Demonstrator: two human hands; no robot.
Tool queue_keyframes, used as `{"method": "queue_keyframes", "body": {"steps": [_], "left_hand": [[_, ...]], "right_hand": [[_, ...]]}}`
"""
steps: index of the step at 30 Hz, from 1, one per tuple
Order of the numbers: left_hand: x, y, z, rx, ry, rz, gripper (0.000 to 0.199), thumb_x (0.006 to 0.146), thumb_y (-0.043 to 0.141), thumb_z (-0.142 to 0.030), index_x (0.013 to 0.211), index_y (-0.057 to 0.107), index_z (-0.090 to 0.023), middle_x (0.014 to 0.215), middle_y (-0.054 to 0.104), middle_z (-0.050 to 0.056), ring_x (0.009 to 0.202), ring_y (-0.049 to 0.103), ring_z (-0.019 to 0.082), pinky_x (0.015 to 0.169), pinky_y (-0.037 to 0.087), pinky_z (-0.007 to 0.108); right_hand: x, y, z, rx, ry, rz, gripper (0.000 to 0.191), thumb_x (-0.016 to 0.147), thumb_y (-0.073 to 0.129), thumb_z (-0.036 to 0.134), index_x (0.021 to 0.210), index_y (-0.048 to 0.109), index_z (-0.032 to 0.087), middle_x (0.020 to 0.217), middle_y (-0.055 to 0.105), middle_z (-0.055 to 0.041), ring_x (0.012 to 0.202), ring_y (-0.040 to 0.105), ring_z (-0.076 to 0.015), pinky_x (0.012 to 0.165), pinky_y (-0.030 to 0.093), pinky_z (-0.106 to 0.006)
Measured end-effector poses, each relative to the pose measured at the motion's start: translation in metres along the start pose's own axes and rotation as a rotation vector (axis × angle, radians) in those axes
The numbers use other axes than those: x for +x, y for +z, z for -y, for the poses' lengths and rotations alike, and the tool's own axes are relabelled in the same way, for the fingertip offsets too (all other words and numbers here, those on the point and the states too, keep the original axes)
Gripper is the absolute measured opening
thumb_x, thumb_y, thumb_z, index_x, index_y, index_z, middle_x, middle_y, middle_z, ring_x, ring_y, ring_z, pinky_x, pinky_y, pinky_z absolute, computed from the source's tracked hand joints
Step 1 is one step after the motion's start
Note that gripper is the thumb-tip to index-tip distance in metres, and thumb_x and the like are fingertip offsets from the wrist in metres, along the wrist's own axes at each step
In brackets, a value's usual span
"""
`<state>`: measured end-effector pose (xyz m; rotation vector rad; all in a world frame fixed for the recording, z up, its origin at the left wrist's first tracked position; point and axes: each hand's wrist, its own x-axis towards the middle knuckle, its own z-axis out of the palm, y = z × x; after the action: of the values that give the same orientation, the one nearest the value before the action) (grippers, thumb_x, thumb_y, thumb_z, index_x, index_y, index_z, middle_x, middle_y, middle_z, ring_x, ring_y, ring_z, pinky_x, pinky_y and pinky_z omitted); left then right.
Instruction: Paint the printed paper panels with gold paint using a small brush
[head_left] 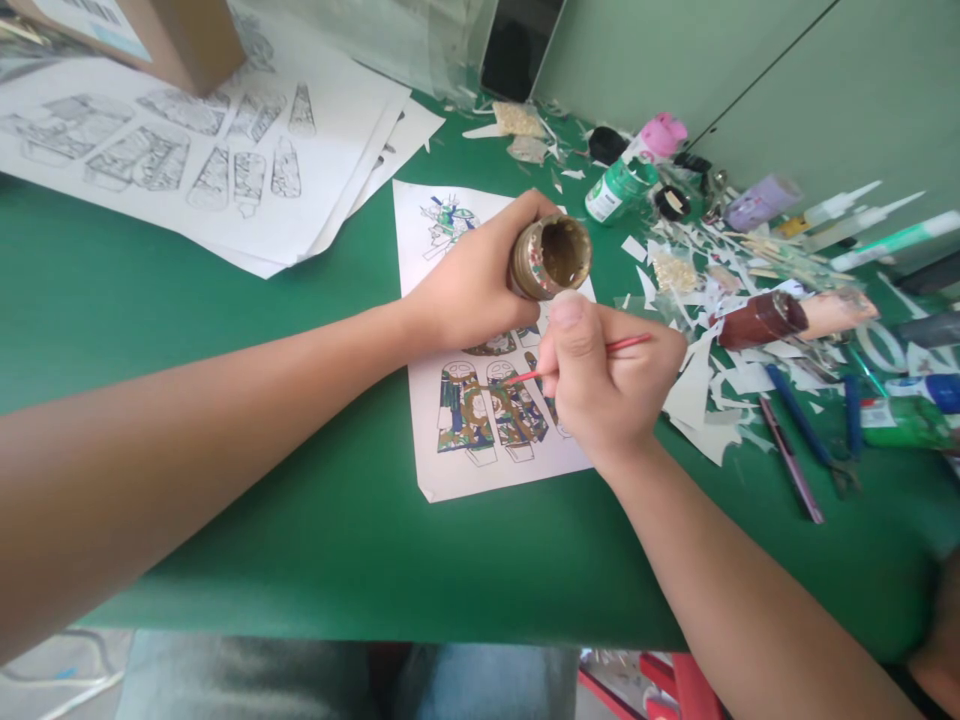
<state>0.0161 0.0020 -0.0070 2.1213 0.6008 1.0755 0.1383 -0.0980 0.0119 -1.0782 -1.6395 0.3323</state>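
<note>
My left hand [476,280] is wrapped round a small open jar of brown paint [551,258], tilted so that its mouth faces me. Between the fingers and thumb of my right hand [600,375] is a thin red paintbrush [619,345]. The brush tip points left, at or just above a sheet of paper [450,480] under both hands. Printed pattern pieces [517,405] on the sheet carry brown, green and blue paint. My hands cover the sheet's middle and right part.
Printed line-art sheets [225,220] lie at the left, below a cardboard box [187,45]. On the right are paper scraps [694,385], a green paint jar [611,195], a dark red jar [761,320], pliers [802,420] and a pen [791,465]. A phone [519,50] leans at the back.
</note>
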Motion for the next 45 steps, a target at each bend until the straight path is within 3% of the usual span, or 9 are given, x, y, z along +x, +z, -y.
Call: {"method": "queue_keyframes", "body": {"steps": [12,17,21,30,35,41,45], "left_hand": [[0.001,0.001,0.003,-0.016,0.001,-0.006,0.037,0.069,0.064,-0.022,0.103,0.049,-0.022,0.101,0.065,0.005,0.089,0.06,0.023,0.077,0.053,0.042],[0.001,0.0,-0.001,0.002,-0.036,0.006,0.042,0.068,0.066,-0.022,0.106,0.049,-0.021,0.102,0.063,0.002,0.097,0.064,0.024,0.082,0.055,0.041],[0.001,0.0,-0.005,0.006,-0.072,0.009,0.041,0.069,0.066,-0.022,0.106,0.048,-0.021,0.102,0.063,0.0,0.099,0.065,0.023,0.083,0.054,0.038],[0.0,-0.002,-0.009,-0.03,-0.057,0.0,0.037,0.068,0.063,-0.016,0.102,0.049,-0.019,0.1,0.064,0.005,0.089,0.059,0.02,0.078,0.049,0.037],[0.0,-0.001,-0.008,-0.017,-0.069,0.008,0.034,0.072,0.065,-0.023,0.101,0.048,-0.022,0.101,0.066,0.004,0.089,0.058,0.021,0.079,0.048,0.038],[0.0,-0.001,-0.008,-0.027,-0.061,0.0,0.037,0.068,0.064,-0.016,0.101,0.049,-0.019,0.1,0.064,0.005,0.09,0.059,0.021,0.079,0.049,0.038],[0.0,-0.001,-0.01,-0.039,-0.053,-0.01,0.035,0.071,0.065,-0.022,0.101,0.048,-0.018,0.099,0.064,0.007,0.086,0.058,0.019,0.078,0.048,0.036]], "right_hand": [[0.0,-0.001,0.0,0.075,0.012,-0.016,0.049,0.096,0.054,0.031,0.049,0.051,0.019,0.041,0.045,0.0058,0.039,0.044,-0.0043,0.042,0.033,-0.022],[0.0,0.0,-0.002,0.182,-0.013,-0.036,0.046,0.097,0.054,0.036,0.053,0.058,0.02,0.043,0.049,0.0053,0.038,0.046,-0.0056,0.04,0.035,-0.024],[0.0,0.002,-0.003,0.235,0.021,-0.053,0.053,0.096,0.054,0.04,0.047,0.052,0.021,0.04,0.045,0.0046,0.039,0.047,-0.007,0.04,0.035,-0.025],[0.0,0.005,0.001,0.146,0.123,-0.055,0.051,0.093,0.061,0.038,0.046,0.053,0.02,0.04,0.047,0.0064,0.037,0.046,-0.0039,0.039,0.038,-0.02],[0.0,0.005,0.002,0.075,0.099,-0.019,0.051,0.095,0.056,0.034,0.047,0.053,0.019,0.04,0.047,0.0062,0.038,0.047,-0.0039,0.042,0.04,-0.02],[0.0,0.004,0.002,0.082,0.074,-0.048,0.049,0.095,0.057,0.029,0.047,0.052,0.019,0.039,0.047,0.0063,0.038,0.047,-0.0034,0.042,0.039,-0.019],[0.0,0.004,0.003,0.067,0.053,-0.006,0.05,0.095,0.056,0.029,0.047,0.052,0.018,0.04,0.048,0.0059,0.039,0.048,-0.0033,0.043,0.039,-0.019]]}}
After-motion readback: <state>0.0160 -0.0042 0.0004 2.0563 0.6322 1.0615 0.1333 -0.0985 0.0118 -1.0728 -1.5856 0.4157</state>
